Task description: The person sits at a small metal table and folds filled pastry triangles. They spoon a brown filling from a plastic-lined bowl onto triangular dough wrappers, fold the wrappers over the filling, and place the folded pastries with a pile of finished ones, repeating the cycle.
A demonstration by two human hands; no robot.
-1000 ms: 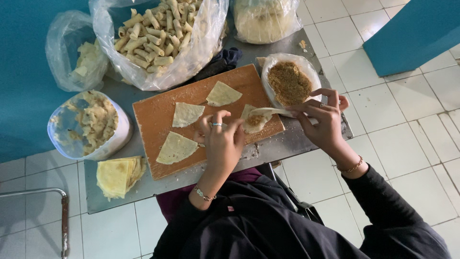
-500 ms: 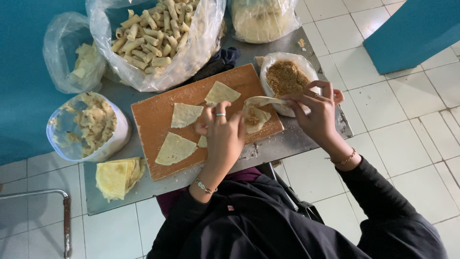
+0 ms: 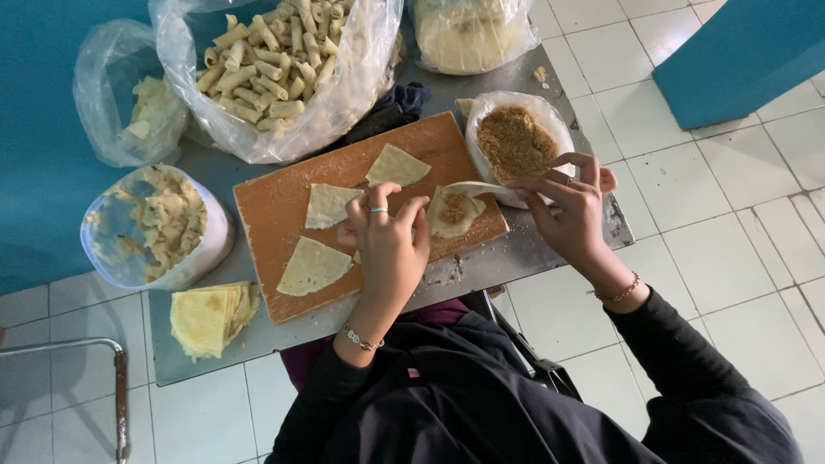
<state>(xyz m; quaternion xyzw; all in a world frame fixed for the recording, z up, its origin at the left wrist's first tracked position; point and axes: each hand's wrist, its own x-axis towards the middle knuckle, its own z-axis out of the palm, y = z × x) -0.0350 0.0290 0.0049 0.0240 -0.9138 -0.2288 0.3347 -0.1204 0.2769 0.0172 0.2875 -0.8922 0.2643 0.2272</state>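
Head view: filling a wrapper (image 3: pixel 455 209)
Left hand (image 3: pixel 388 241) flat, fingers together, pinning wrapper edge; right hand (image 3: pixel 569 206) pinched on spoon (image 3: pixel 477 186) just above, tipping filling

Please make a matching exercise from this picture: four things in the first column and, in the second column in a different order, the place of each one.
1. finished rolls
2. brown filling
3. stack of wrappers
4. wrapper with filling

a. on the wooden board, between the left hand and the right hand
b. in the large clear bag at the top
c. on the metal table, near its lower left corner
d. in the lined bowl right of the board

Pairs: 1-b, 2-d, 3-c, 4-a
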